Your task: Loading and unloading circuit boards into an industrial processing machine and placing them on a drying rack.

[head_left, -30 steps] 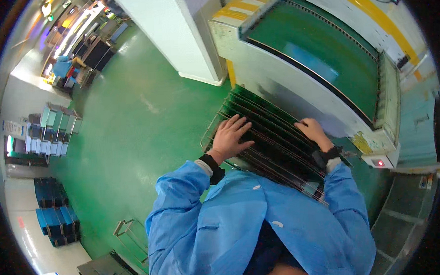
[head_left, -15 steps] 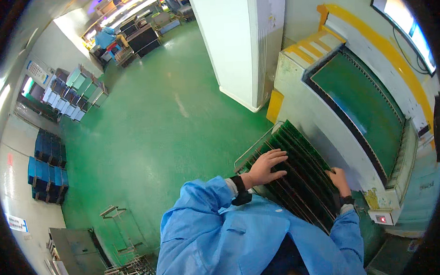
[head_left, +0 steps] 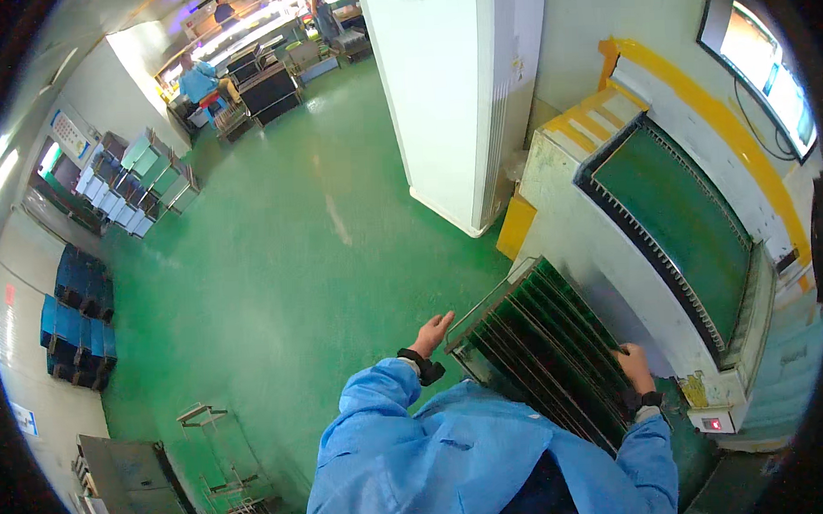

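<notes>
Rack (head_left: 474,368) loc?

In front of blue coat (head_left: 455,455), nr white machine (head_left: 579,256), w/ green boards (head_left: 546,343) on edge inside.

L hand (head_left: 431,334)?

At wire handle (head_left: 483,302), rack's L side; fingers bent, can't tell if clamped.

R hand (head_left: 635,367)?

On rack's R side, fingers curled, partly hidden; grip unclear too.

Looking in remotely, I am seeing a factory workshop: a glossy green floor (head_left: 268,298) is spreading out, and a pale machine (head_left: 583,224) with a green bed (head_left: 678,220) is standing along its right edge, racked dark green panels (head_left: 551,352) sitting just beside it. Near the floor's far left corner, a person in blue (head_left: 197,81) is sitting by brightly lit benches (head_left: 250,34); stacked blue containers (head_left: 74,328) are lining the left edge, and a screen (head_left: 763,63) is hanging on the wall (head_left: 621,14).
</notes>
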`<state>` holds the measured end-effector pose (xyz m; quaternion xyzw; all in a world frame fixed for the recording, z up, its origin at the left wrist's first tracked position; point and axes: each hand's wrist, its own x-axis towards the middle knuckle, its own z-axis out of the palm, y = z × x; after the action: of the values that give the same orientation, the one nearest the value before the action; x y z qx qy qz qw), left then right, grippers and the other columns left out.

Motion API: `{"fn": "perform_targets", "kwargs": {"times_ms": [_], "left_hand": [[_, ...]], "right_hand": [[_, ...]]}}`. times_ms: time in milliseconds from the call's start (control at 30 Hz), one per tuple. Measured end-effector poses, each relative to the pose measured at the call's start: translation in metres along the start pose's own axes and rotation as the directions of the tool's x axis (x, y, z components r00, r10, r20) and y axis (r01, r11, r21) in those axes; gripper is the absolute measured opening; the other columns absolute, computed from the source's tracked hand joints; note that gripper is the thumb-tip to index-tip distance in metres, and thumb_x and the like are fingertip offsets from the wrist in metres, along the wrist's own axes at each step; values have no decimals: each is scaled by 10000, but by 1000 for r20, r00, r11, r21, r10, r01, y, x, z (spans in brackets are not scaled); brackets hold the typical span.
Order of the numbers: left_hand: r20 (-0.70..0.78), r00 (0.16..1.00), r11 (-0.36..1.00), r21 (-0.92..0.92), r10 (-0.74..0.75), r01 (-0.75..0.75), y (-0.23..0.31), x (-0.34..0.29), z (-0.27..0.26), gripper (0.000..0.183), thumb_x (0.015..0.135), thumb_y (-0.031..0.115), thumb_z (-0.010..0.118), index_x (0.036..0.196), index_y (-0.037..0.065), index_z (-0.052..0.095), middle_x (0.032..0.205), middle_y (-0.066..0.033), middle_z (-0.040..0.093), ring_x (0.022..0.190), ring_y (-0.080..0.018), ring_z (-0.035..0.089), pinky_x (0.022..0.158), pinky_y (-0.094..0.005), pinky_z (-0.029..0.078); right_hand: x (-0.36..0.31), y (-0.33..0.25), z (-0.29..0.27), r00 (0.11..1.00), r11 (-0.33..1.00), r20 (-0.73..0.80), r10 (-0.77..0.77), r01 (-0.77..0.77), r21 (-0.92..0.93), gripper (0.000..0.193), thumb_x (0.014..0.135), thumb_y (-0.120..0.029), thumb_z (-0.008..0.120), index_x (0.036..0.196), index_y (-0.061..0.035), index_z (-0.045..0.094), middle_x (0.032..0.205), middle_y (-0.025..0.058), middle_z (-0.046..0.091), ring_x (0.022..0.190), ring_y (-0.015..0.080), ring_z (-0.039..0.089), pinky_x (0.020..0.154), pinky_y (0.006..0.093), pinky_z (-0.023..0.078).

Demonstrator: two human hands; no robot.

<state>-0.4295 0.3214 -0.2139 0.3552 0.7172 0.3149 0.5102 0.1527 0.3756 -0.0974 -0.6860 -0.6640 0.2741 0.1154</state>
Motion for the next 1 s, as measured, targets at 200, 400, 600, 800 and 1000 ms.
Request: {"fn": "perform_targets", "kwargs": {"times_ms": [200, 400, 600, 800, 1000], "left_hand": [[225, 967, 982, -114, -119, 147, 26, -7, 27, 933, 948, 760, 567, 1413, -47, 622, 1428, -234, 628, 1340, -313, 582, 1129, -407, 441], [149, 987, 998, -7, -62, 63, 28, -4, 33, 948, 927, 775, 589, 1352, -69, 655, 1306, -219, 696, 1226, -314, 646, 1055, -411, 496], [205, 975, 993, -61, -84, 99, 36, 6, 39, 954, 911, 774, 613, 1327, -84, 659, 1234, -217, 716, 1150, -313, 675, 996, -408, 528], [144, 989, 999, -3, -39, 40, 36, 23, 55, 964, 884, 785, 644, 1323, -73, 662, 1177, -198, 726, 1086, -295, 682, 942, -399, 545], [283, 953, 994, 27, -108, 105, 67, 20, 49, 957, 896, 770, 635, 1355, -70, 641, 1262, -248, 703, 1173, -338, 676, 1000, -434, 531]], "right_hand": [[-15, -6, -9, 999, 999, -15, 47, -47, 12, 450, 865, -380, 796, 1069, 20, 772, 929, 223, 769, 857, 329, 751, 753, 437, 538], [-15, -17, -13, 999, 999, 15, 41, -41, 3, 438, 885, -298, 791, 1119, 69, 742, 1046, 261, 762, 981, 348, 746, 832, 432, 546], [-4, 3, -9, 999, 998, 8, 33, -33, 48, 391, 895, -272, 791, 1018, 91, 712, 775, 174, 677, 748, 170, 605, 685, 411, 481], [7, 21, -14, 1000, 999, -14, -26, 27, 45, 375, 894, -253, 792, 1010, 94, 710, 752, 159, 662, 728, 156, 576, 670, 405, 474], [7, 34, -19, 998, 998, -4, 63, -63, -23, 462, 856, -336, 817, 1113, 45, 763, 1066, 253, 761, 1006, 386, 731, 868, 456, 551]]}}
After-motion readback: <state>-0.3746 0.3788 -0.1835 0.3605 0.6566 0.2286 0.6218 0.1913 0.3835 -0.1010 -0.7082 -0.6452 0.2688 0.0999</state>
